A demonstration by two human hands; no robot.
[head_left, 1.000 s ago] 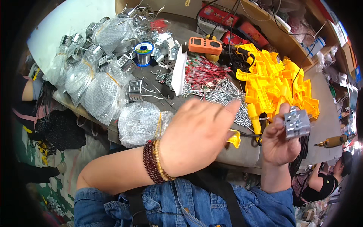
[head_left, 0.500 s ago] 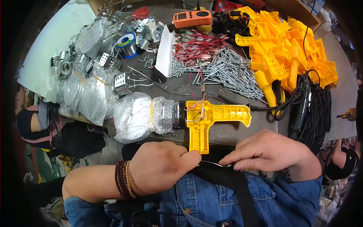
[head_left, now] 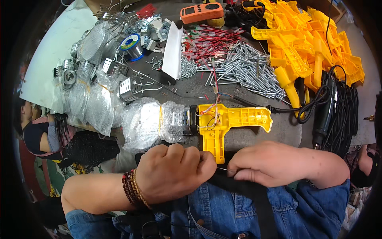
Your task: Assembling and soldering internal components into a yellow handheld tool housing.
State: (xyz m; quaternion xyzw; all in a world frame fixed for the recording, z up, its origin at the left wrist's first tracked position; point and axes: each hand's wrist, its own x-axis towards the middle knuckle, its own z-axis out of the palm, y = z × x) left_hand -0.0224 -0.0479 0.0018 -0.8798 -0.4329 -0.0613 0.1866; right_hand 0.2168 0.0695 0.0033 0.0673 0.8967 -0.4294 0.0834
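Between my two closed hands runs a thin silvery wire (head_left: 225,169), only a short stretch of it showing. My left hand (head_left: 175,172), wearing beaded bracelets, grips one end in a fist with the thumb against it. My right hand (head_left: 268,162) pinches the other end. Just beyond them lies a yellow gun-shaped plastic housing half (head_left: 247,118), open side up, with thin wires inside. Its metal barrel is wrapped in bubble wrap (head_left: 141,121) held by a rubber band. A black power cord (head_left: 284,110) leaves the grip on the right.
Bubble-wrapped metal parts (head_left: 99,103) crowd the left, near a solder spool (head_left: 133,47). Loose screws (head_left: 246,71), red-wired components (head_left: 211,44) and an orange meter (head_left: 201,12) lie farther back. Yellow housings (head_left: 306,44) and coiled black cords (head_left: 342,107) fill the right. Another person sits at far left.
My right fingers have curled in more, and less wire shows between the hands. My left fist has turned slightly, knuckles up. The view has shifted a little.
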